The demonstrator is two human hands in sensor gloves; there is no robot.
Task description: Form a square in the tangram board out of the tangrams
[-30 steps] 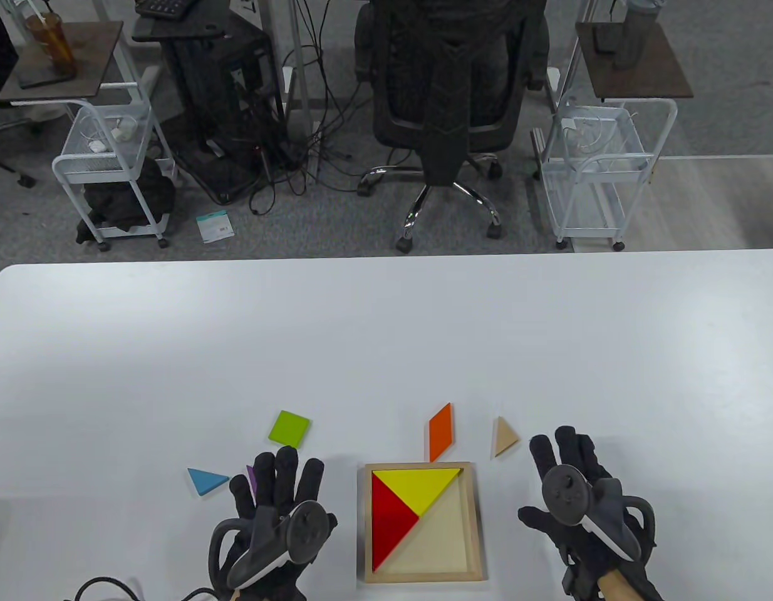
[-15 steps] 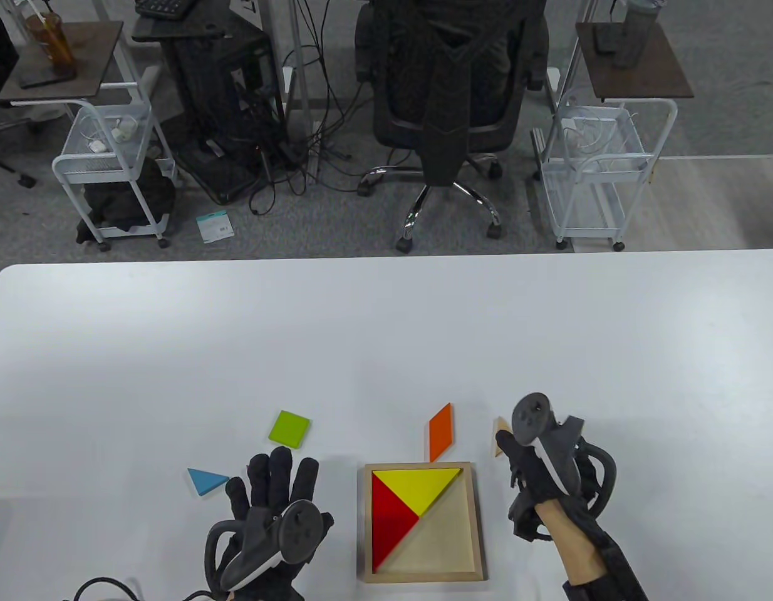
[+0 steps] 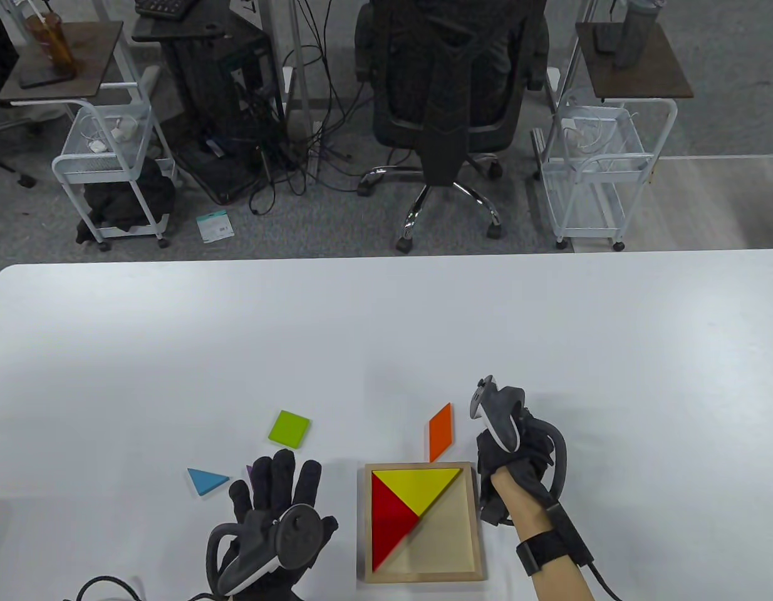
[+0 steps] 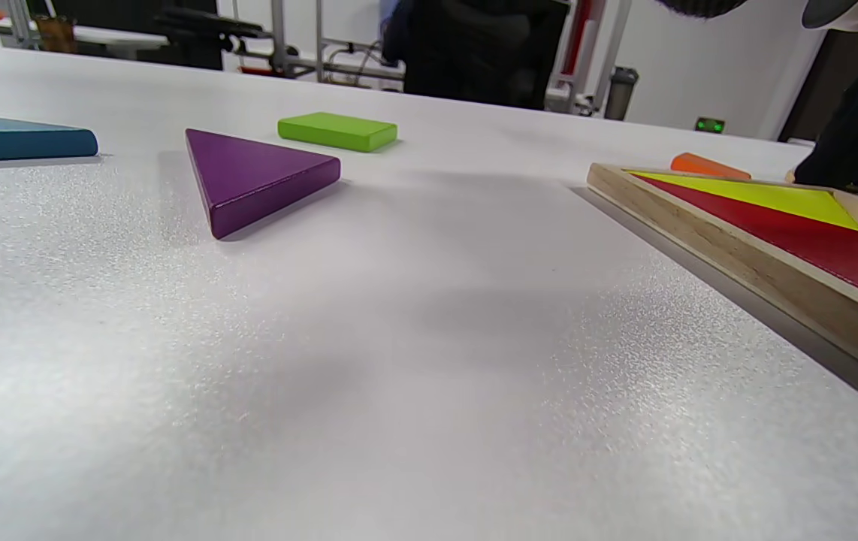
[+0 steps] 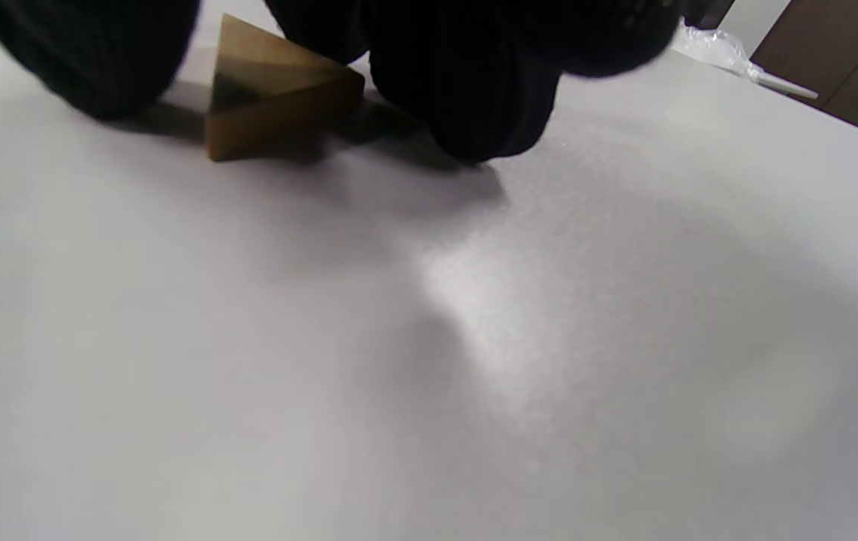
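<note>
The right hand (image 3: 508,447) has swung in over the tan triangle (image 5: 279,120), fingers closing round it.

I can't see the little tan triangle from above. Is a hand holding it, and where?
The right hand covers the tan triangle; its fingertips sit around its edges, but an actual pinch cannot be told. The left hand holds nothing.

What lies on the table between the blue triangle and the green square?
In the left wrist view, the purple triangle lies between the blue triangle and the green square; the table view mostly hides it under the left hand.

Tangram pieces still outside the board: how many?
5: blue triangle, purple triangle and green square left of the board; orange parallelogram behind it; wooden triangle under the right hand.
</note>
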